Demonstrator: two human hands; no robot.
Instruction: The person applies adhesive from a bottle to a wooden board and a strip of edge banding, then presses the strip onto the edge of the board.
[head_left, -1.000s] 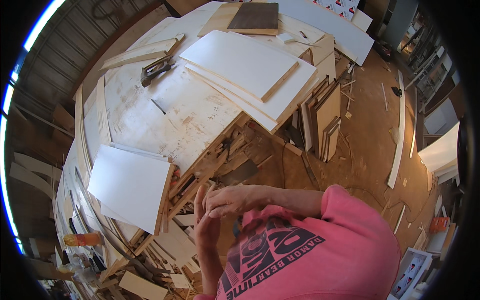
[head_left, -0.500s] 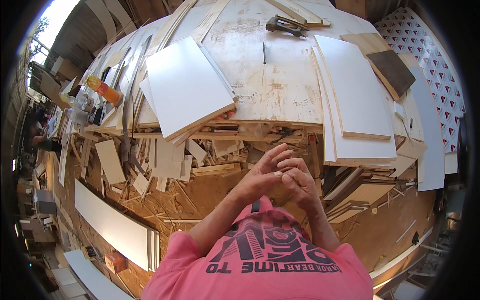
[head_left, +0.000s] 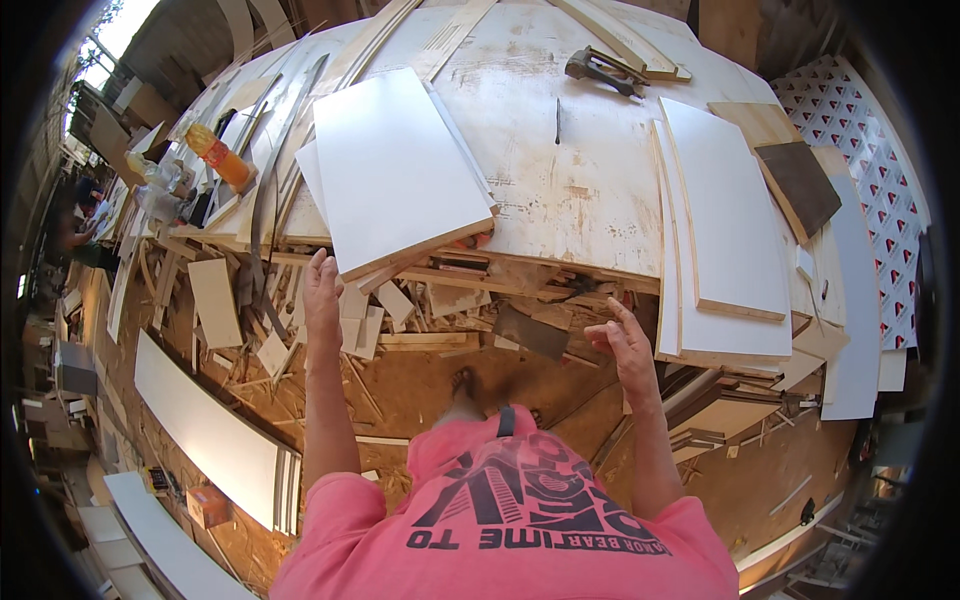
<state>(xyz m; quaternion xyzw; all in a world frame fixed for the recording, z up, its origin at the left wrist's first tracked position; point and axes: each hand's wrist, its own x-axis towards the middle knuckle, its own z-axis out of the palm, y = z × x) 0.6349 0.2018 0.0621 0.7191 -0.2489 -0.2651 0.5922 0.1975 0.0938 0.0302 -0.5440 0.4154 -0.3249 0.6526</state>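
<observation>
My left hand [head_left: 323,298] is raised at the table's front edge, beside the near corner of a white board [head_left: 400,165]. Its fingers point up with nothing in them; whether they touch the board I cannot tell. That board lies askew on other panels and juts over the edge. My right hand [head_left: 626,348] is held up to the right, index finger stretched and the others loosely bent, also holding nothing. It is nearest the left side of a stack of white panels [head_left: 725,220] on the table's right part.
On the worktable [head_left: 560,210] lie a black-handled tool [head_left: 605,72], a thin dark rod [head_left: 558,120] and wooden strips [head_left: 375,45]. An orange bottle [head_left: 220,160] stands at the left. Offcuts [head_left: 215,303] fill the space below; long white panels [head_left: 205,430] rest on the floor.
My hands were together in front of my chest and have parted. The left went left toward the white board's corner, the right slightly right. The view has shifted a little.
</observation>
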